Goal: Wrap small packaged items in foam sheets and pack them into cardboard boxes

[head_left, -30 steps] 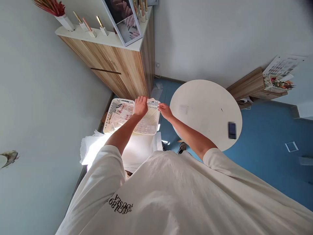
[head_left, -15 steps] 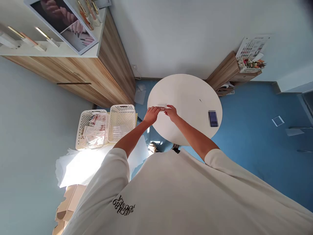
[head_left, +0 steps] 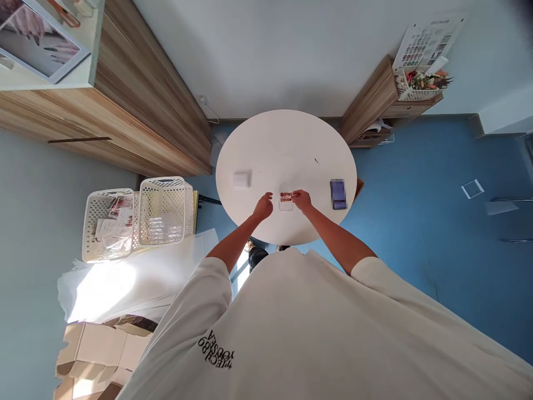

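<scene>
Over the round white table (head_left: 287,125), my right hand (head_left: 302,200) pinches the right edge of a small card of red false nails (head_left: 285,196), set in two rows. Beneath the card lies a shallow clear plastic box (head_left: 285,208), its near part showing below the nails. My left hand (head_left: 263,205) is just left of the box, apart from it, with its fingers partly curled, a gap between them and nothing visible in them. Farther left on the table rests a small white stack (head_left: 241,180); whether it is cards or boxes I cannot tell.
A blurred dark-blue rectangular item (head_left: 338,194) lies near the table's right edge, and a thin dark object (head_left: 317,161) farther back. Left of the table stand two white perforated baskets (head_left: 109,194), one holding clear plastic boxes (head_left: 166,229). A wooden cabinet (head_left: 154,83) rises behind them.
Both hands were together on the card at the table's left; now they are nearer its middle, and my left hand has let go. The white stack at left has come into sight. My view has shifted.
</scene>
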Available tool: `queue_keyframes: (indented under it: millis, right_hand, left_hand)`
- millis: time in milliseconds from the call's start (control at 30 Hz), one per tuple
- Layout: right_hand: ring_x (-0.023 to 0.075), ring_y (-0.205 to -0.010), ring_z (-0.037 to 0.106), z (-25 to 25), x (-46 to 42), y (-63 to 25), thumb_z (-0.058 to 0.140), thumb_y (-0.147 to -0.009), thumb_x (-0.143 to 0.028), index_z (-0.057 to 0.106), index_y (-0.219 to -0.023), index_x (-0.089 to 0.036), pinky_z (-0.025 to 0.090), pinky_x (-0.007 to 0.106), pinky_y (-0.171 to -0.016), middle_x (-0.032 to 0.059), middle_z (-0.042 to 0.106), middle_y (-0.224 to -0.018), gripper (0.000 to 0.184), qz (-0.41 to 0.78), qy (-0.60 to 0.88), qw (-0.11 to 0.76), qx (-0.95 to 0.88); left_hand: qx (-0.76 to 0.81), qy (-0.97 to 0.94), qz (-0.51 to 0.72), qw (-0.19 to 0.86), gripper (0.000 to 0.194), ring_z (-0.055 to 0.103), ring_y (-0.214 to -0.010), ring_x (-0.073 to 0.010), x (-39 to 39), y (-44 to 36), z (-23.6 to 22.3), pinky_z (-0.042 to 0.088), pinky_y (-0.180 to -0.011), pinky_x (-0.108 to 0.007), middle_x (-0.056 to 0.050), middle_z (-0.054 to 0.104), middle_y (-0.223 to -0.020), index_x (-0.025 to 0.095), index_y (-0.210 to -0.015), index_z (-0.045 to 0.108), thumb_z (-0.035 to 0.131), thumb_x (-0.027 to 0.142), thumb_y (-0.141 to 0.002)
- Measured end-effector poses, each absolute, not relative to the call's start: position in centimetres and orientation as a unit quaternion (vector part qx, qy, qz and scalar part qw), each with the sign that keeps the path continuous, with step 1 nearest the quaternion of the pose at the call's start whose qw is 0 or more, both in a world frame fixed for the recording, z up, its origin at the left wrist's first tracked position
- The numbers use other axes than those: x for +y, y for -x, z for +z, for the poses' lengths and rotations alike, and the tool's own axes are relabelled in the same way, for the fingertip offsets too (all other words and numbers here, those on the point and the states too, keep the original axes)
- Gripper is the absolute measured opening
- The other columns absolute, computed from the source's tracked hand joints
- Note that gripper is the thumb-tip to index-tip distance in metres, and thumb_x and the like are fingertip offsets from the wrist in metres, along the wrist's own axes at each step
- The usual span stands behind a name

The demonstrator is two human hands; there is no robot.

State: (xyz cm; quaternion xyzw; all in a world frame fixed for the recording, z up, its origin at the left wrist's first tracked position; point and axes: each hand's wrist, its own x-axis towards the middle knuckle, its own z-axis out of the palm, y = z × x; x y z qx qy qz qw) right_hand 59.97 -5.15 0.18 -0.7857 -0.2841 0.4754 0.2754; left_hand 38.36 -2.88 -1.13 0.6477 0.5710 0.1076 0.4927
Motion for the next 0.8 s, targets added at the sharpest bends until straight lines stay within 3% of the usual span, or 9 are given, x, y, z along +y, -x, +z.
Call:
queue_keyframes:
  millis: [267, 800]
  right_hand:
    - [0.0191, -0.082, 0.068, -3.3, -8.1, -60.8, 0.064, -0.075, -0.016, 0.072, -0.097, -0.021, 0.054, 0.027, -0.069, 0.0033, 0.078, -0.099, 0.024, 0.467, 0.799, 0.224, -0.304]
    - [0.0212, -0.101, 0.073, -3.8, -8.4, -60.2, 0.057, -0.081, -0.016, 0.080, -0.104, -0.022, 0.056, 0.028, -0.084, 0.0057, 0.080, -0.111, 0.032, 0.471, 0.795, 0.206, -0.321]
  left_hand:
    - [0.633, -0.489, 0.072, 0.596, 0.065, 0.070, -0.108, -0.0226, -5.0, -41.3, -4.0, 0.057, -0.080, -0.032, -0.014, 0.066, -0.144, 0.023, -0.143, 0.053, 0.061, 0.011, -0.079]
    - [0.616, -0.497, 0.063, 0.608, 0.062, 0.071, -0.100, -0.0221, -4.0, -40.8, -4.9, 0.054, -0.079, -0.032, -0.015, 0.070, -0.135, 0.021, -0.136, 0.058, 0.068, 0.016, -0.075]
